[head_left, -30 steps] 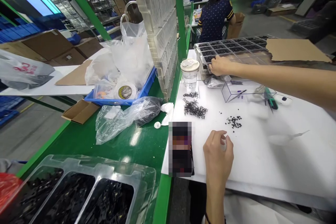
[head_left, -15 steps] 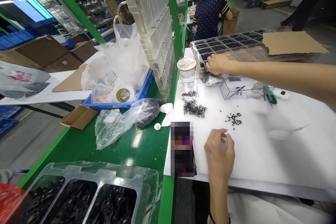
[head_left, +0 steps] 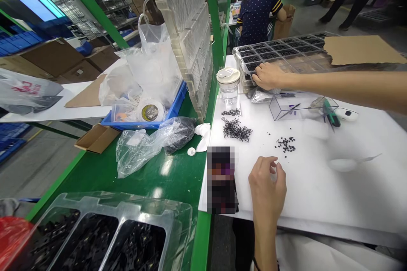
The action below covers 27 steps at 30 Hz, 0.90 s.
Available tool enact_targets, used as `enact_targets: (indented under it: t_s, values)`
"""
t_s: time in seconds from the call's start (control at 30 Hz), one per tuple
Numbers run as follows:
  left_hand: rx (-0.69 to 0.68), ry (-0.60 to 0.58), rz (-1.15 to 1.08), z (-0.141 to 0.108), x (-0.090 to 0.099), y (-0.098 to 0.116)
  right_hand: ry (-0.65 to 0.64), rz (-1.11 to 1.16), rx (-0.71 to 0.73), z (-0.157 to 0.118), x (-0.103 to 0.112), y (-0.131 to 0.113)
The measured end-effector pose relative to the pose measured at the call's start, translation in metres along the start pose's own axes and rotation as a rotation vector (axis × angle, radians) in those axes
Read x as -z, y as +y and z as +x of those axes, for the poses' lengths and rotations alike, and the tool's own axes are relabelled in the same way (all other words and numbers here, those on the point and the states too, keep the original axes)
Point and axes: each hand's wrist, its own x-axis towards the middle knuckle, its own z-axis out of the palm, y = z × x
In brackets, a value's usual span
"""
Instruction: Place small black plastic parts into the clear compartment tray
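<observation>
My left hand [head_left: 266, 184] rests on the white tabletop [head_left: 318, 190], thumb and forefinger curved with a small gap between their tips, and nothing shows in it. Ahead of its fingertips lies a scatter of small black pieces [head_left: 286, 145]. Farther off, to its left, is a pile of thin black wire-like parts [head_left: 237, 130]. My right hand [head_left: 266, 77] reaches across to the near left corner of a clear compartment tray [head_left: 294, 67] filled with black parts. Its fingers are curled down into the corner compartment; the fingertips, and anything between them, are hidden.
A lidded cup [head_left: 229, 87] stands beside the tray. Behind my left hand's reach are a clear box [head_left: 282, 110] and green-handled cutters [head_left: 331, 114]. A blurred-out dark phone-like object [head_left: 221, 199] lies at the left edge. A co-worker [head_left: 259, 12] sits beyond.
The view has shifted slightly. My right hand stays at the tray's corner, its fingers a little differently bent. My left hand keeps its pose. In the background a standing person's legs have moved.
</observation>
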Motion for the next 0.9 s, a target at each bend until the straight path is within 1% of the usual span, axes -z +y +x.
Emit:
enact_targets:
  t_s: [0.1,0.2,0.47,0.9]
  values:
    - [0.003,-0.002,0.003,0.0,0.0,0.0,0.207,-0.115,-0.075,-0.003,-0.003,-0.001]
    - [0.005,-0.002,0.009,0.0,0.0,0.0,0.281,-0.177,-0.108,-0.005,-0.006,-0.002]
    - [0.015,-0.005,0.0,0.001,0.001,0.0,0.291,-0.21,-0.131,-0.007,-0.012,-0.001]
    - [0.031,-0.004,-0.011,0.001,0.002,0.003,0.271,-0.188,-0.179,-0.01,-0.011,-0.002]
